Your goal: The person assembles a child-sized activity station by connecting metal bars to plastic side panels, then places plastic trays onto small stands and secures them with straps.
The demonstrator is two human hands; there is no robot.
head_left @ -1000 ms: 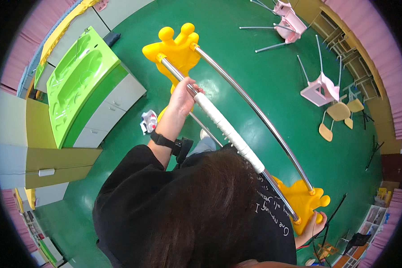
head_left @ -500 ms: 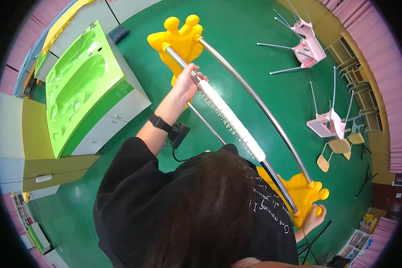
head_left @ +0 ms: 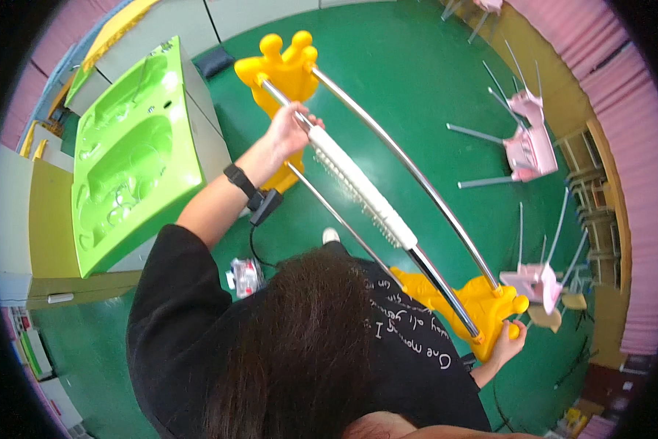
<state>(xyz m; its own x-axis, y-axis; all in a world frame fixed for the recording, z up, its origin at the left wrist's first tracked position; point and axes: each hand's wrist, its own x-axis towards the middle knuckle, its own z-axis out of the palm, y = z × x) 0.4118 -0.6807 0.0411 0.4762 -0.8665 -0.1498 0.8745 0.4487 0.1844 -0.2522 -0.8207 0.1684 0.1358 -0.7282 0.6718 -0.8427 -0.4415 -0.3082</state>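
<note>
A rack with yellow animal-shaped plastic ends and shiny metal bars (head_left: 417,175) slants before me from far left to near right. My left hand (head_left: 291,133) is closed round its left upper bar, just below the far yellow end piece (head_left: 281,84). On that same bar, right after my fingers, sits a white sleeve (head_left: 362,186) with small prongs along its left side. My right hand (head_left: 508,345) grips a rounded knob of the near yellow end piece (head_left: 499,311); part of its fingers is hidden. A thinner lower bar (head_left: 336,216) runs beneath.
A green sink unit (head_left: 139,161) stands at the left. Upturned pink chairs (head_left: 530,150) with metal legs are on the right, near shelving (head_left: 589,175). A small clear package (head_left: 246,278) lies on the green floor beside me. A dark cushion (head_left: 213,64) rests at the far cabinets.
My view has shifted, so the chairs appear farther right and lower. The rack and both hands have moved slightly left in view; both grips are unchanged. The clear package and a white shoe now show.
</note>
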